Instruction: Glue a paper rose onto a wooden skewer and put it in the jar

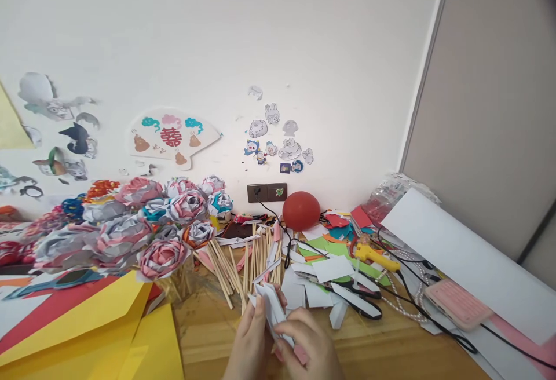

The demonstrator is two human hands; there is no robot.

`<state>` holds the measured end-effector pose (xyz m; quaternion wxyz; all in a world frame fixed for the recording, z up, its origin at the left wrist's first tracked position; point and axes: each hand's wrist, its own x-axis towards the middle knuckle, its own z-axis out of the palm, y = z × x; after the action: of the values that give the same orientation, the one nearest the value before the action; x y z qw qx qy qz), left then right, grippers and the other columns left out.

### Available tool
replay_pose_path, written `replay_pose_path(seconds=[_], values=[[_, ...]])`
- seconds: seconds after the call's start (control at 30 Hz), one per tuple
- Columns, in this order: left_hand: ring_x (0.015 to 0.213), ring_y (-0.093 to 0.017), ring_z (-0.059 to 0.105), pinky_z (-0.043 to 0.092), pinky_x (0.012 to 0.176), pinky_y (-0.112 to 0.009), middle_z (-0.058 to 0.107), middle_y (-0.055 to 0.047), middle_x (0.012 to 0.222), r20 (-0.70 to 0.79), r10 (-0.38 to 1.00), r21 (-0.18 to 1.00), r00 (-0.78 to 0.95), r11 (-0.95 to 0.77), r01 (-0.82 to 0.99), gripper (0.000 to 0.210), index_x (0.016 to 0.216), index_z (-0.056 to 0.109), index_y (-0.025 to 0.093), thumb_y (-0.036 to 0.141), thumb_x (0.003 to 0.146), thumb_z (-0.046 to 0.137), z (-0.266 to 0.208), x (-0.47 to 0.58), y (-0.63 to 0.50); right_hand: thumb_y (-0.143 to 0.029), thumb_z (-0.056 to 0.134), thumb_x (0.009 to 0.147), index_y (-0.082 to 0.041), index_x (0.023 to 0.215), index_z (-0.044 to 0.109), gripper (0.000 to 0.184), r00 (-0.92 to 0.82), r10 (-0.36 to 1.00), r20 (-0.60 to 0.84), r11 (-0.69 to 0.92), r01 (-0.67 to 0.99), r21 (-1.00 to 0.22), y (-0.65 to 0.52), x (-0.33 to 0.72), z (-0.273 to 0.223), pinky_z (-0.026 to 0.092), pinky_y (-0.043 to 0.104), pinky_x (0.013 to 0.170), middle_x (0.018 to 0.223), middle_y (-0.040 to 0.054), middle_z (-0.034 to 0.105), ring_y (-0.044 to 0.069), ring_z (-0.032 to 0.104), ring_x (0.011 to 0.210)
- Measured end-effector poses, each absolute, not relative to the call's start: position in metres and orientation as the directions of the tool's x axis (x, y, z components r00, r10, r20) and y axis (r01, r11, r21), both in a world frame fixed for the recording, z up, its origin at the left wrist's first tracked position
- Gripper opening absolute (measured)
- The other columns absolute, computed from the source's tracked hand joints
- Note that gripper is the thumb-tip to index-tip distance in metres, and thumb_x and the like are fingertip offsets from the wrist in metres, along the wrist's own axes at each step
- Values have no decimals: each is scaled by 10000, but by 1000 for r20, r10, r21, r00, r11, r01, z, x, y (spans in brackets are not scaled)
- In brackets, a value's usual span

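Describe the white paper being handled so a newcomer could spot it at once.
Find the wooden table, then go to the picture's bottom middle. There the left hand and right hand hold the folded white paper between them. Unlike the white scraps lying loose beyond, it alone is hand-held.

- Left hand [249, 342]: near, left of the pair; back of hand toward the left, thumb [259, 309] raised and pointing far, fingers partly hidden; grip closed.
- Right hand [313, 342]: near, just right of the other; knuckles bent, fingers [292, 329] reaching left in a pinch.
- Hands close together, bare, both working at one spot.
- Both wrists and forearms: cut off or barely visible at the near edge.
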<state>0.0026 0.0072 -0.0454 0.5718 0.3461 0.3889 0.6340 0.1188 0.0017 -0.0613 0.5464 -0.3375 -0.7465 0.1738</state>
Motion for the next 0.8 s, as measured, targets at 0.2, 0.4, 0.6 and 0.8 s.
replay_pose_path(seconds=[0.2,0.4,0.6,0.8], values=[[528,-148,511,364,392,-229,569,-15,682,30,1000,782,-2,-25,-622,518,946,549,197,627,657,564,-33,4,6,-104,495,787,-210,891,645,211,-205,657,726,747,308,-589,2,120,-63,473,183,502,756,45,603,131,589,630],[568,-113,503,419,533,-213,540,28,650,1,1000,833,-7,-5,-553,306,782,542,190,475,697,616,-26,9,3,-101,521,755,-202,930,634,231,-310,606,733,788,361,-499,2,120,-64,499,217,621,775,55,608,158,603,699],[393,-108,414,337,426,-216,458,75,506,51,968,978,-247,-98,-184,408,741,472,213,619,697,484,-32,-28,31,-120,389,838,-214,938,619,267,-183,704,686,685,427,-590,5,128,-53,492,220,605,815,63,613,154,603,702],[441,-140,430,268,471,-223,449,44,430,188,953,863,-239,-45,503,314,515,489,202,460,650,604,-45,-60,46,-160,396,842,-196,870,624,232,-69,752,655,634,348,-691,13,131,-48,482,224,578,781,59,615,154,592,677]])
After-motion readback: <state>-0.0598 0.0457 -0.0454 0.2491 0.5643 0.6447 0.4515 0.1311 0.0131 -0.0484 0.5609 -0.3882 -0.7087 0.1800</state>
